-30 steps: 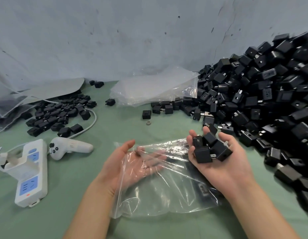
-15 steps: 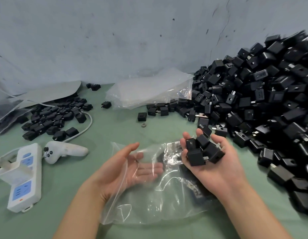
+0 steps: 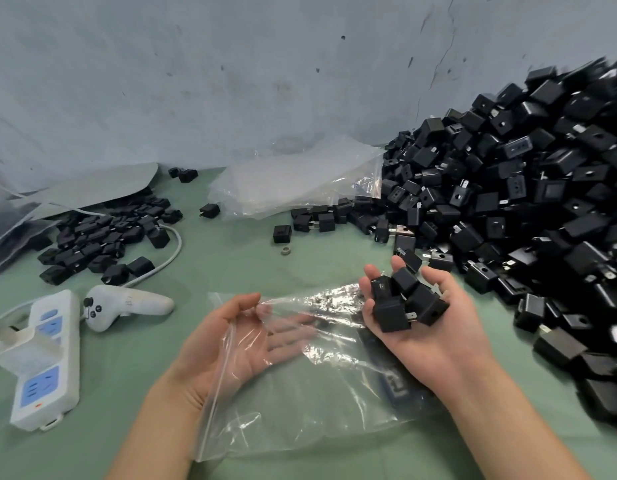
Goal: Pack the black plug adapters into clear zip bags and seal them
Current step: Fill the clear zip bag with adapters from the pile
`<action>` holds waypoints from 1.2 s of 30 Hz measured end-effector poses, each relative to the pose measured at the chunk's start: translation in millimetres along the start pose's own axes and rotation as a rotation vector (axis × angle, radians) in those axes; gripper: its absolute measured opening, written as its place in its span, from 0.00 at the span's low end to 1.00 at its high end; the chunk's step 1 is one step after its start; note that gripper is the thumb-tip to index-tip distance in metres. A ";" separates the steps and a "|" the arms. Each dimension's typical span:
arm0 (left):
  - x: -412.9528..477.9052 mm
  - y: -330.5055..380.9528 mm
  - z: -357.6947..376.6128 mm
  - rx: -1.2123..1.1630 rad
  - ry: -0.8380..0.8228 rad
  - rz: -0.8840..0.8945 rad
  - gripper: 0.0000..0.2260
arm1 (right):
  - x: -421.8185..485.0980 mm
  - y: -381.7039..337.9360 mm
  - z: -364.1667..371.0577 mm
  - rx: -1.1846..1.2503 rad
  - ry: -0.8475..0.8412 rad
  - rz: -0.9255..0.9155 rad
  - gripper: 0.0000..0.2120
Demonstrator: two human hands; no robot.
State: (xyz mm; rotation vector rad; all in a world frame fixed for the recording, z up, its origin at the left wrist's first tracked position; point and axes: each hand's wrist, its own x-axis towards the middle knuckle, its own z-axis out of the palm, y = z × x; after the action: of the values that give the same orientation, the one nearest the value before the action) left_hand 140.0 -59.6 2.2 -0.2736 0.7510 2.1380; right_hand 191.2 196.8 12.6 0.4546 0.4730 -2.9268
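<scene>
**While the Bag Mouth Is Spread, Feed the Handful In**

As the head view shows, the left hand (image 3: 238, 344) at 7 o'clock has its straight fingers (image 3: 293, 327) slipped inside the clear zip bag (image 3: 300, 417), spreading it. The right hand (image 3: 428, 341) at 5 o'clock cups the plug adapters (image 3: 404, 303), curled round them, above the bag's right part. The bag lies on the counter (image 3: 231, 261), and the pile (image 3: 525, 188) sits at 2 o'clock. The mouth appears to face 9 o'clock. Recommended: raise the upper film, carry the handful across to that opening, and tilt slowly so the prongs neither snag nor pierce plastic. Leave the zip track free of parts for sealing.
</scene>
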 end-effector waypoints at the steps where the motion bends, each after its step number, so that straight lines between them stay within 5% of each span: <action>1: -0.1 -2.2 3.1 0.003 -0.023 0.047 0.12 | 0.4 0.1 0.2 -0.011 0.004 -0.007 0.14; 2: 0.3 -2.9 4.7 -0.014 -0.034 0.086 0.05 | 0.5 0.4 0.2 -0.020 0.008 -0.012 0.14; 10: 1.0 -11.6 11.5 -0.092 -0.100 0.142 0.13 | 2.9 1.2 -0.6 -0.053 0.009 -0.029 0.14; 20: -9.3 8.8 -1.3 0.164 0.041 0.100 0.04 | 2.4 1.3 1.0 -0.065 0.021 -0.037 0.14; 24: -30.2 21.3 -17.3 0.112 0.131 0.202 0.23 | 3.0 2.4 2.5 -0.085 0.028 -0.048 0.14; 30: -77.9 27.1 -43.1 -0.126 0.039 0.197 0.30 | 2.9 1.9 4.8 -0.099 0.036 -0.050 0.14; 33: -81.6 9.8 -43.1 0.415 0.303 0.265 0.24 | 2.5 1.3 6.2 -0.099 0.026 -0.048 0.14; 36: -72.7 -0.9 -43.1 1.037 0.463 0.550 0.15 | 3.9 1.0 8.1 -0.104 0.016 -0.048 0.13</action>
State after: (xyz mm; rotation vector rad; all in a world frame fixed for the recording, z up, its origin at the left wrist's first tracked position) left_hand 183.7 -131.9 -0.9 0.0185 2.2763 1.8453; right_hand 185.5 192.8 18.4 0.4601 0.6427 -2.9283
